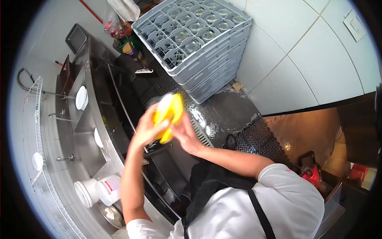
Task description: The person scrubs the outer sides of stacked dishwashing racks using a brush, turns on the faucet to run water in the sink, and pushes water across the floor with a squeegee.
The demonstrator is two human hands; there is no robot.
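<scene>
A bright yellow cloth (176,108) is bunched between my two hands, in front of my body and above the floor. My left hand (146,126) is closed around its left side. From the right, my right hand (185,134) presses its fingers into the cloth. A pale, shiny thing (164,102) shows at the top of the cloth; motion blur hides whether it is a glass. Beyond my hands stands a tall stack of grey glass racks (213,65), with several upturned clear glasses (195,26) in the top one.
Along the left runs a steel sink counter (93,95) with white plates (81,98) and taps. White tubs (107,190) sit at its near end. The dark floor (234,105) looks wet, with a drain grate (201,133) and a rubber mat (258,139). A tiled wall (302,59) rises right.
</scene>
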